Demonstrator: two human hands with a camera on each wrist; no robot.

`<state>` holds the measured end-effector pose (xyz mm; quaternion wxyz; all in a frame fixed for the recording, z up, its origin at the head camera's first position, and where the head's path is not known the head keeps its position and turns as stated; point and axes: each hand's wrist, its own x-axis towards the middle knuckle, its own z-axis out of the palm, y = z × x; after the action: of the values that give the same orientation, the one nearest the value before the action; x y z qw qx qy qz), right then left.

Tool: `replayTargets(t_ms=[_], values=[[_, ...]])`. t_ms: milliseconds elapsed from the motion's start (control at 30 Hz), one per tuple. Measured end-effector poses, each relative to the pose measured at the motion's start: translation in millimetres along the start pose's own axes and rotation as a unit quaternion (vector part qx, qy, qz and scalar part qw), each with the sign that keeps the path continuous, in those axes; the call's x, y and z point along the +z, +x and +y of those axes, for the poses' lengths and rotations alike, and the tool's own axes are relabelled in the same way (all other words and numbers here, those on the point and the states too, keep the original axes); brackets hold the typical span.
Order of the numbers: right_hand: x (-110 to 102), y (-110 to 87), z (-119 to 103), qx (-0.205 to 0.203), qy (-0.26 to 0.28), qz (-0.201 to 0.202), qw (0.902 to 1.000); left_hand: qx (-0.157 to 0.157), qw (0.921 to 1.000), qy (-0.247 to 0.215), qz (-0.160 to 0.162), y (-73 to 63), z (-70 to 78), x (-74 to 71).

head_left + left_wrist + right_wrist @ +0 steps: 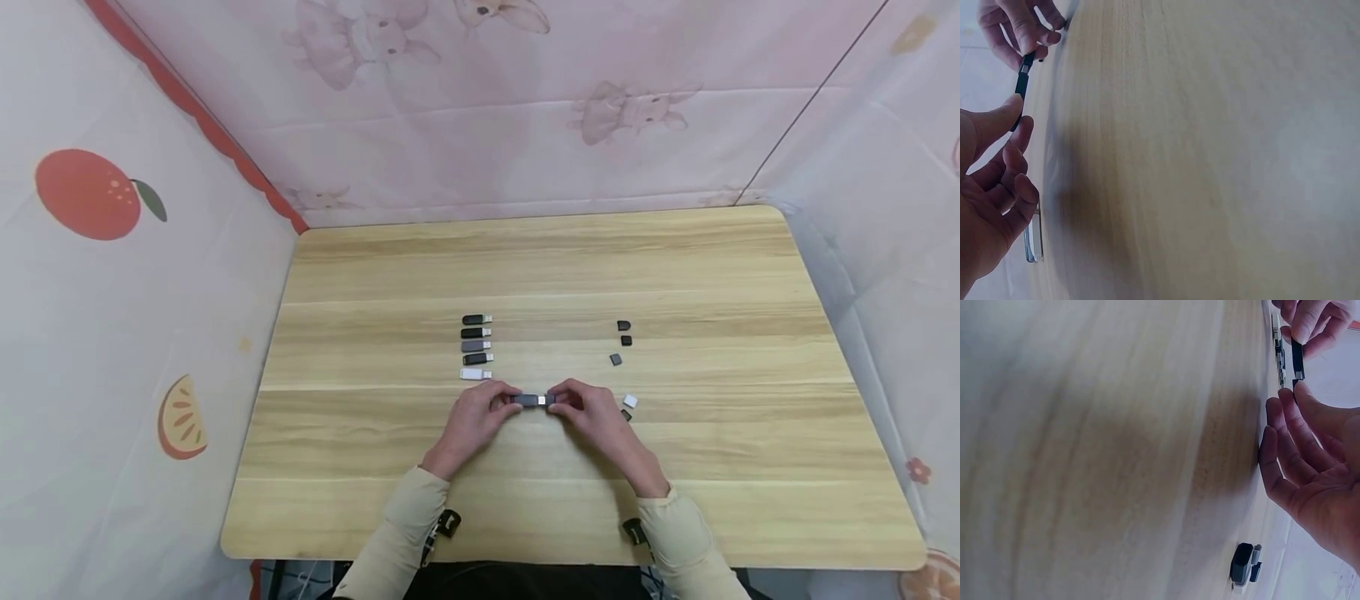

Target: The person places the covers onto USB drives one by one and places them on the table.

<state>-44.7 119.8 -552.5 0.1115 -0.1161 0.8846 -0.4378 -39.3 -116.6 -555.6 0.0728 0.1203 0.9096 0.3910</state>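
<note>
Between the thumb and fingertips of my left hand (471, 423) is the body of a dark grey USB flash drive (528, 401), held level over the table. My right hand (600, 421) pinches its dark cap (1298, 382) at the other end. A short stretch of the silver plug (542, 401) shows between body and cap, lined up end to end. In the left wrist view the drive (1022, 84) slants between both hands. To the left, several uncapped drives lie in a column, a white drive (472, 374) nearest my left hand.
On the right lie loose caps: a rounded black cap (624, 326), a small black cap (626, 341), a grey cap (616, 359), a white cap (630, 401) and a dark cap (626, 414) beside my right hand. The wooden table (390, 267) meets patterned cloth walls.
</note>
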Motion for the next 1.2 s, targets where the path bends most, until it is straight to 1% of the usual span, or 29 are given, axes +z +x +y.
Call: replayTargets(t_ms=[200,400,567,667,800,900,1067,1200], values=[[-1,1.0,0,0.000,0.002,-0.010,0.9999,-0.005,0.9999,-0.009,-0.007,1.1,3.8,1.0],[-2,2.6,0,-0.009,0.003,-0.011,0.9999,0.011,0.9998,-0.014,-0.002,3.2,4.1,3.5],[1,3.1,-1,0.002,0.010,-0.011,0.9999,0.020,0.9996,-0.018,0.000,4.0,1.7,4.8],[5,3.3,-2,0.006,0.012,-0.011,0.9999,0.014,0.9996,-0.024,-0.003,3.2,0.4,4.7],[9,2.8,-3,0.009,0.010,-0.010,0.9999,-0.004,0.9993,-0.035,-0.009,1.4,-1.0,6.4],[11,2.2,-5,0.011,0.010,-0.007,0.9999,-0.008,0.9993,-0.036,-0.007,0.4,-1.6,8.8],[11,1.5,-5,0.009,0.010,-0.011,0.9999,0.006,0.9998,-0.020,-0.004,-1.0,-1.7,10.5],[11,0.8,-5,0.008,0.007,-0.011,0.9999,0.023,0.9997,-0.007,-0.002,-1.9,-2.3,11.5]])
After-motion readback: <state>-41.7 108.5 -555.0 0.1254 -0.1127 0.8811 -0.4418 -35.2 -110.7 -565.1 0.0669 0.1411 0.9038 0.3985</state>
